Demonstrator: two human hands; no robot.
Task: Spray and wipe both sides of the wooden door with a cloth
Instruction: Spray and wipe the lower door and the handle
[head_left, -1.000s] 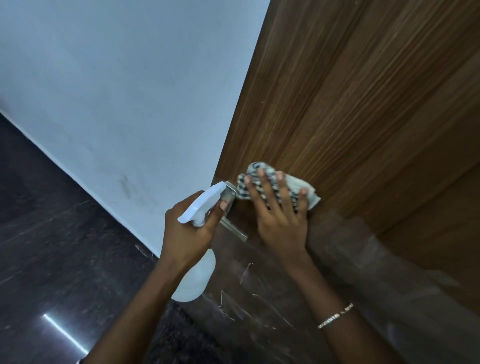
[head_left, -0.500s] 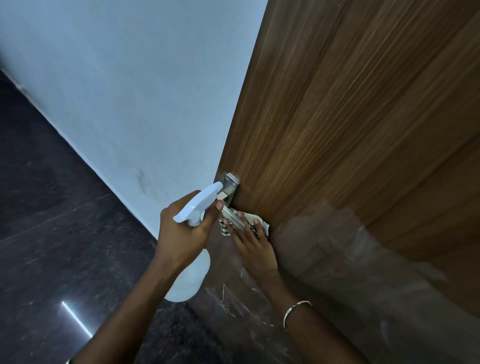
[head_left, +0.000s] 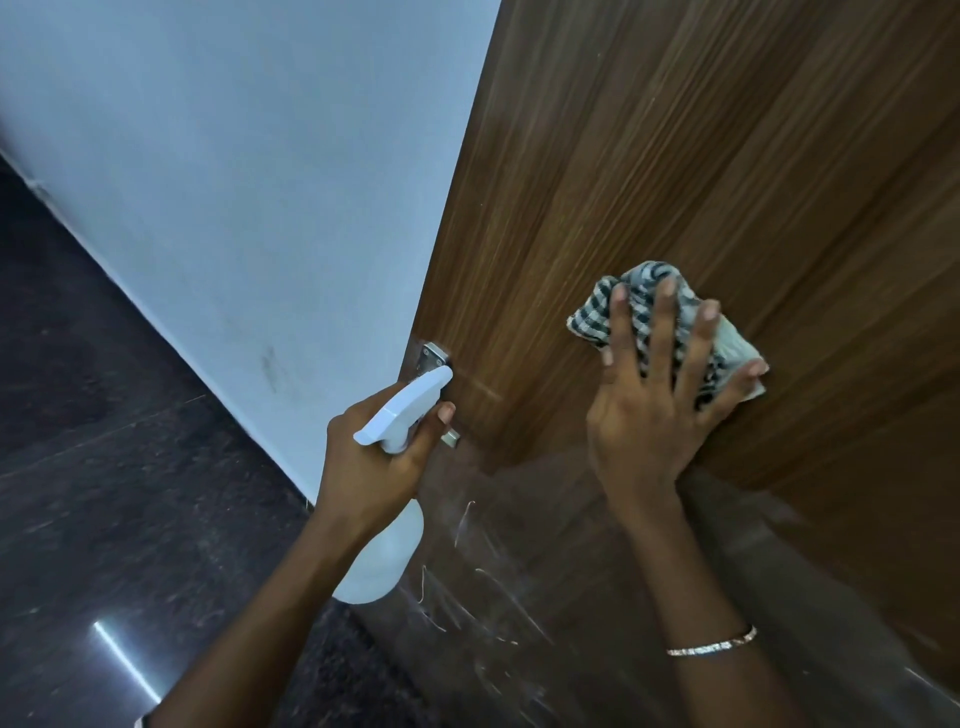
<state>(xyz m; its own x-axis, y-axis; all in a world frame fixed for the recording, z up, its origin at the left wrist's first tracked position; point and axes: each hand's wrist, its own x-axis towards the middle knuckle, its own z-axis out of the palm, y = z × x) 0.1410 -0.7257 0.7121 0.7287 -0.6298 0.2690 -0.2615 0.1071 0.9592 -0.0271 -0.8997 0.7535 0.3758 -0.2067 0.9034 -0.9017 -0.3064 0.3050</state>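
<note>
Door (head_left: 701, 156) is filling the frame from 12 to 5 o'clock, its wood face turned toward the camera. Its free edge is running from 12 o'clock down toward 7 o'clock, and the grain is following that same long axis. A metal fitting (head_left: 434, 356) is sitting on this edge near the centre. Toward 6 o'clock the face is showing a glossy band (head_left: 493, 571) with pale scratches.

Right hand (head_left: 660, 415) is pressing a checked cloth (head_left: 644, 291) flat against the door at 3 o'clock from the centre. Its fingers are straight and spread, pointing toward 12 o'clock. The cloth is lying bunched under them, its long axis running from 10 to 4 o'clock. A bracelet (head_left: 711, 647) is circling the right wrist.

Left hand (head_left: 369, 467) is gripping the neck of a white bottle (head_left: 384, 556) just below the centre, fingers curled round it and one fingertip lying at the trigger. The bottle's body is hanging toward 6 o'clock, while its nozzle (head_left: 436, 376) is pointing toward 2 o'clock, at the door edge beside the fitting.

The two hands are staying apart. A pale wall (head_left: 260, 182) is occupying 9 to 12 o'clock, and a dark floor (head_left: 104, 493) is spreading from 7 to 9 o'clock.
</note>
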